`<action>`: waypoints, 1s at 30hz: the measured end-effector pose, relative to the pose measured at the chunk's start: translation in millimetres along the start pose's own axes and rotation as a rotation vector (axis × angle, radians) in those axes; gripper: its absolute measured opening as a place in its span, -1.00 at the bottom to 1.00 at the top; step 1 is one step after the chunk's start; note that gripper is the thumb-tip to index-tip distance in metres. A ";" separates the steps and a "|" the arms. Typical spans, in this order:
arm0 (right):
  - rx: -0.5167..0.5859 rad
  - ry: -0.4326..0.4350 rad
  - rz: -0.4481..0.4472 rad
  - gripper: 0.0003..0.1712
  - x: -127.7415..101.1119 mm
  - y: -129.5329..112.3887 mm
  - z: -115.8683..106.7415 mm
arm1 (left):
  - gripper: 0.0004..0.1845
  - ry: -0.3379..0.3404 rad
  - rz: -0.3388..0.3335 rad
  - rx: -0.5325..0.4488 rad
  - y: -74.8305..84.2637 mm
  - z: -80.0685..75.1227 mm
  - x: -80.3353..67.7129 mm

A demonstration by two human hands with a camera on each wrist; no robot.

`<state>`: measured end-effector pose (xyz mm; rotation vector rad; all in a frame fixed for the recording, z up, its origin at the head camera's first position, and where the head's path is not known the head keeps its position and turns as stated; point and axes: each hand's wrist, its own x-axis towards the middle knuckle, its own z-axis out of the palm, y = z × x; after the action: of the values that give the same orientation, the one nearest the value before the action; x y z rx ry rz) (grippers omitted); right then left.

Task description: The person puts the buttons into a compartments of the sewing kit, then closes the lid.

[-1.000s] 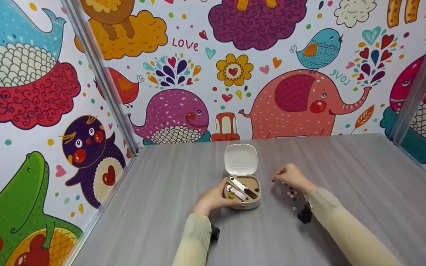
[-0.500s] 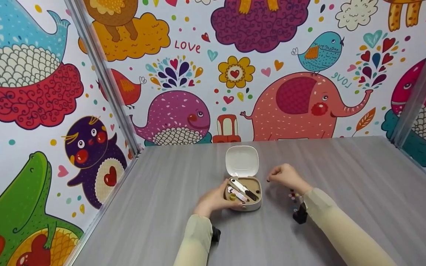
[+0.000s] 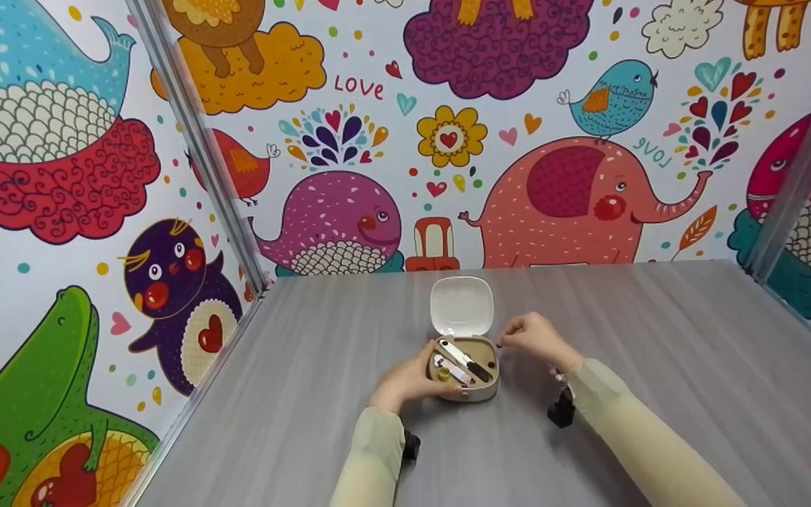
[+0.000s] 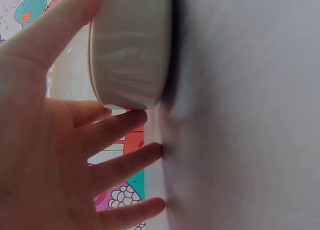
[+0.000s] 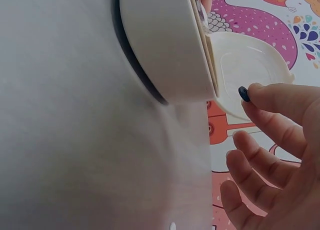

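Note:
A small beige case (image 3: pixel 477 389) stands open on the grey table (image 3: pixel 293 394), its white lid (image 3: pixel 461 305) tipped up at the back. Inside lie a white and black tool (image 3: pixel 463 358) and a few small items. My left hand (image 3: pixel 412 374) grips the case's left side; in the left wrist view the thumb and index finger of that hand (image 4: pixel 60 140) bracket the case (image 4: pixel 130 45). My right hand (image 3: pixel 522 338) hovers just right of the case's rim and pinches a tiny dark blue button (image 5: pixel 244 94) at its fingertips, close to the lid (image 5: pixel 250 60).
A few small coloured buttons (image 3: pixel 557 375) lie on the table by my right wrist, mostly hidden by the sleeve. Black wrist cameras (image 3: pixel 559 412) sit under both forearms. Cartoon-patterned walls (image 3: pixel 448 141) close the table at the back and on both sides.
My right hand has moved left from the loose buttons to the case's right rim, carrying the dark button. The left hand and the case have stayed put.

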<state>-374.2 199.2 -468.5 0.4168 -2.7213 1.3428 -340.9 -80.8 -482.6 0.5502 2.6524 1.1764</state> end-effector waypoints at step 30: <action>-0.012 0.019 -0.026 -0.88 -4.5 -1.1 30.8 | 0.22 -0.009 0.006 -0.059 -2.4 0.8 0.8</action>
<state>-368.0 175.2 -487.4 0.4348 -2.6978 1.3160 -342.0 -81.4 -484.9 0.5526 2.6010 1.2473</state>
